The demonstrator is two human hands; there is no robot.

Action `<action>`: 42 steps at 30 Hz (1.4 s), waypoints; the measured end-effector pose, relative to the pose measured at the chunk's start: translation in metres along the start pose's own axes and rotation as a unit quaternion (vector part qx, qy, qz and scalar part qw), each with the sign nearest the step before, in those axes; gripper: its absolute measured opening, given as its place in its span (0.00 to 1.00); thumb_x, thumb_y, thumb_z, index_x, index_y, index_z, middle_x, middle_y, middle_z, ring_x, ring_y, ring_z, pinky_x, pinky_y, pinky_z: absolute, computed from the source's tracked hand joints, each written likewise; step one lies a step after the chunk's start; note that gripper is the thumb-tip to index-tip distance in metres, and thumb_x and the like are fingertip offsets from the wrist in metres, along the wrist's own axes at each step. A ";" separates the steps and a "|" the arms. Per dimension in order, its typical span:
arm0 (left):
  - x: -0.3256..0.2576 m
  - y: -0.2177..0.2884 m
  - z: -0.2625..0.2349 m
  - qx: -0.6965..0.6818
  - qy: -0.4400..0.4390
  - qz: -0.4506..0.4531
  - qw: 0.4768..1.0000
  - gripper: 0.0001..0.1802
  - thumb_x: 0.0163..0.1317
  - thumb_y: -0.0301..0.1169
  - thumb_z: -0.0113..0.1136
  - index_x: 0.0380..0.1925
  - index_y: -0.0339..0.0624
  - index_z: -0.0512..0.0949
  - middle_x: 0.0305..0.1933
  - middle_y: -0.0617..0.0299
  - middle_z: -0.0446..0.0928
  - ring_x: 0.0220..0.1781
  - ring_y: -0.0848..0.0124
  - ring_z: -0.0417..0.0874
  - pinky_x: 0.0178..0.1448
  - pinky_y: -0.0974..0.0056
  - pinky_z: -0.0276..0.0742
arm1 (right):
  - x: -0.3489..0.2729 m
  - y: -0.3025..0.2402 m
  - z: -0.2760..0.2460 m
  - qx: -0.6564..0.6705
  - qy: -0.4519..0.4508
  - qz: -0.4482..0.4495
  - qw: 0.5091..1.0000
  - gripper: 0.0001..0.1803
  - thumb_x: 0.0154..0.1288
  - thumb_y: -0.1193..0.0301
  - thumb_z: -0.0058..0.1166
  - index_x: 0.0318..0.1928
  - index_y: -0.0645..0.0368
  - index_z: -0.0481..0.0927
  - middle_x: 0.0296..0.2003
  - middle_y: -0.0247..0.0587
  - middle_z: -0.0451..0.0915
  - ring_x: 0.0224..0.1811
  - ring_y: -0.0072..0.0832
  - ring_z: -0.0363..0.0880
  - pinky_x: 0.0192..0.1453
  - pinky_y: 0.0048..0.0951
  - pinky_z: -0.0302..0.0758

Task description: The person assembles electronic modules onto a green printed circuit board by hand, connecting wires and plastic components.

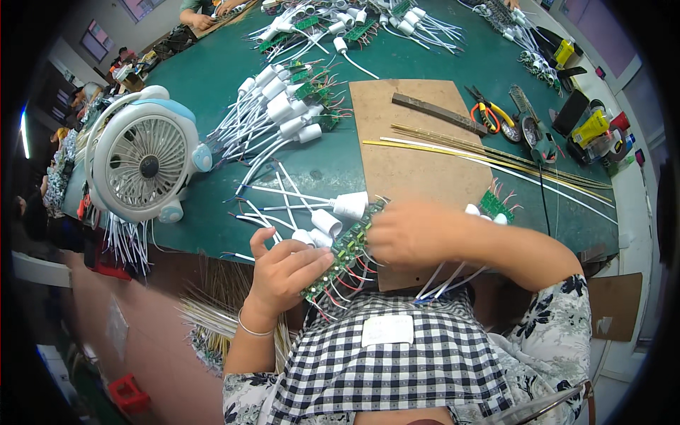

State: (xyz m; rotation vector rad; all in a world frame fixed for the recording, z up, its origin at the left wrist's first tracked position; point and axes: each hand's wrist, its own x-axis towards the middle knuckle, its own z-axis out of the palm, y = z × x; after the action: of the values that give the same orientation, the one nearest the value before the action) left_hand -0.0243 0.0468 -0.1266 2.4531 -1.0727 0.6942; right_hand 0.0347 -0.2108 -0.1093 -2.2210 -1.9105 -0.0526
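My left hand grips the lower end of a long strip of green circuit boards, its fingers closed on the edge. Red and white wires stick out along the strip's near side. At the strip's upper end is my right hand, smeared by motion, so its fingers are unclear. White lamp sockets with white cables lie just beyond the strip. Under my right forearm, another green board with red and white wires rests beside small white sockets.
A brown board lies on the green table. On it are a dark bar and thin yellow and white rods. Pliers lie to the right. A fan stands left, beside piled sockets. A co-worker's hand shows at far left.
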 end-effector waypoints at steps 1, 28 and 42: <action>0.000 0.000 0.000 -0.003 0.000 -0.004 1.000 0.06 0.52 0.30 0.58 0.29 0.55 0.81 0.31 0.76 0.81 0.32 0.80 0.77 0.62 0.57 0.51 | -0.006 -0.010 -0.003 -0.008 -0.010 -0.028 1.000 0.04 0.51 0.68 0.50 0.27 0.52 0.75 0.32 0.31 0.72 0.38 0.28 0.72 0.39 0.30 0.72; -0.003 0.004 0.000 -0.003 0.002 0.009 1.000 0.07 0.52 0.31 0.58 0.31 0.56 0.81 0.32 0.76 0.81 0.32 0.80 0.78 0.61 0.57 0.53 | -0.005 0.064 0.004 -0.095 -0.135 0.057 0.985 0.06 0.55 0.70 0.50 0.35 0.48 0.75 0.36 0.31 0.72 0.45 0.28 0.71 0.49 0.32 0.68; -0.005 0.003 0.003 -0.006 0.020 -0.015 1.000 0.08 0.46 0.30 0.62 0.29 0.50 0.81 0.30 0.70 0.82 0.31 0.74 0.79 0.61 0.55 0.53 | -0.056 -0.011 0.005 -0.106 -0.189 0.017 0.976 0.04 0.51 0.68 0.51 0.29 0.49 0.75 0.31 0.31 0.70 0.39 0.27 0.72 0.48 0.32 0.68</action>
State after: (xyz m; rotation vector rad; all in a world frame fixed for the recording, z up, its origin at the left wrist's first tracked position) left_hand -0.0284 0.0458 -0.1317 2.4291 -1.0206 0.7234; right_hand 0.0140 -0.2629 -0.1221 -2.5559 -2.1422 0.1952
